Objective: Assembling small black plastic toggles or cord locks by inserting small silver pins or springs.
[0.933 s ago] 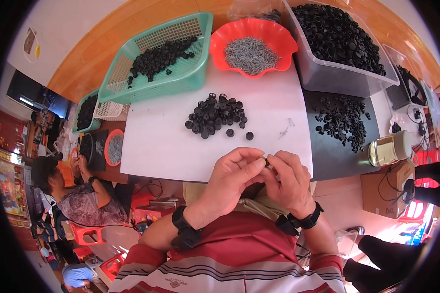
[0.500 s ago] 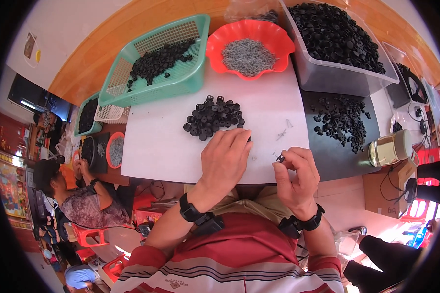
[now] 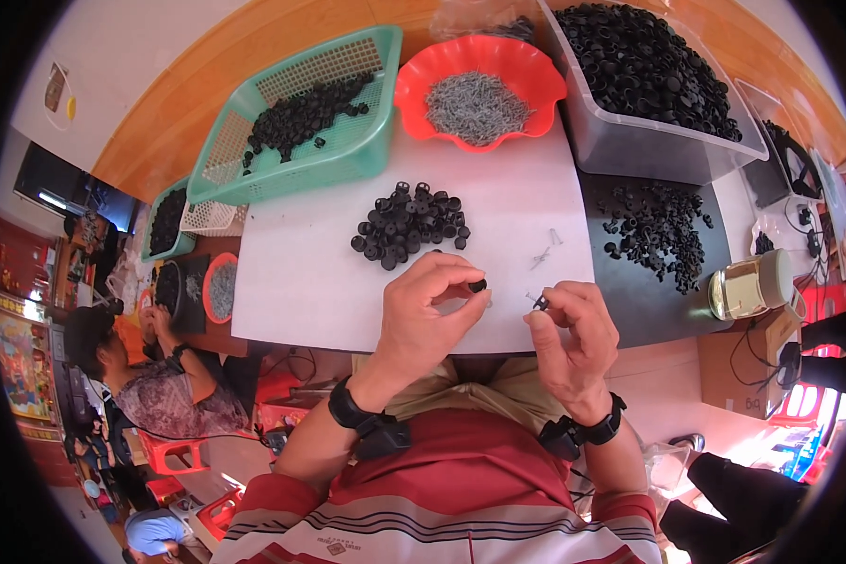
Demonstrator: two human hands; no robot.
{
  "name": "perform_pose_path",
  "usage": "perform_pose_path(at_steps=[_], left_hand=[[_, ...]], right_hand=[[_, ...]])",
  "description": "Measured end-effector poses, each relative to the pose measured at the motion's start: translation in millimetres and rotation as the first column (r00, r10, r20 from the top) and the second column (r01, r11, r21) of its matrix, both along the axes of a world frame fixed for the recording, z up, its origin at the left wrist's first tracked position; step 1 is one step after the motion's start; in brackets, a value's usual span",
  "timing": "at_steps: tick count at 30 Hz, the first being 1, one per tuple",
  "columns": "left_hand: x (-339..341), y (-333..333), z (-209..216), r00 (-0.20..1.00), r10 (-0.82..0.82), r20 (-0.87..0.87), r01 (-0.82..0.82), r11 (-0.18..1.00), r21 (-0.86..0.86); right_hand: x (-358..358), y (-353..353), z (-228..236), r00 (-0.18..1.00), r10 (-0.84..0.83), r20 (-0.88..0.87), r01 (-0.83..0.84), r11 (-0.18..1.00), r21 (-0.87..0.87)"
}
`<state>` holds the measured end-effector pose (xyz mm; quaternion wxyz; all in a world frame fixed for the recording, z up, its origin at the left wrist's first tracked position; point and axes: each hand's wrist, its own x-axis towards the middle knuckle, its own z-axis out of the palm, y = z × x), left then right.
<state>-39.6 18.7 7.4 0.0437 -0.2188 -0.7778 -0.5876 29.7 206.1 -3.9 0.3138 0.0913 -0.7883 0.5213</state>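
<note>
My left hand [image 3: 427, 306] pinches a small round black cap [image 3: 477, 286] between thumb and fingertips, just above the white sheet. To its right, my right hand [image 3: 573, 340] is closed on a small black plastic clip [image 3: 540, 303] with a thin metal nail [image 3: 531, 296] sticking out of it to the left. The two hands are apart. Beyond my left hand lies a heap of round black caps [image 3: 410, 226] on the white board [image 3: 291, 273]. A few loose nails [image 3: 541, 256] rest beyond my right hand.
Along the back stand a green basket [image 3: 385, 141] of black parts, a red scalloped bowl [image 3: 536, 85] of nails and a clear bin [image 3: 630, 155] full of black caps. Small black pieces [image 3: 663, 235] lie on a dark mat at right, beside a lidded jar [image 3: 747, 285]. Another person [image 3: 174, 376] sits at left.
My left hand has turned and drawn back slightly from the heap, bringing a black cap into view between its fingertips. My right hand has barely moved.
</note>
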Motion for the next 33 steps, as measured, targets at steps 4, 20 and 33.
perform_pose_path(at_steps=[4, 20, 33], left_hand=[[0.8, -2.4, 0.8, 0.983, -0.037, 0.177, 0.008, 0.987, 0.162], [4.0, -14.5, 2.8, 0.731, -0.391, 0.559, 0.076, 0.861, 0.503], [12.4, -8.7, 0.8, 0.599, -0.583, 0.550, 0.036, 0.705, 0.709]], right_hand=[[0.3, -1.7, 0.3, 1.000, 0.009, 0.016, -0.009, 1.000, -0.009], [-0.8, -7.8, 4.6, 0.996, 0.067, 0.053, -0.061, 0.992, -0.112], [-0.2, -10.6, 10.8, 0.990, 0.133, 0.054, -0.131, 0.991, -0.033]])
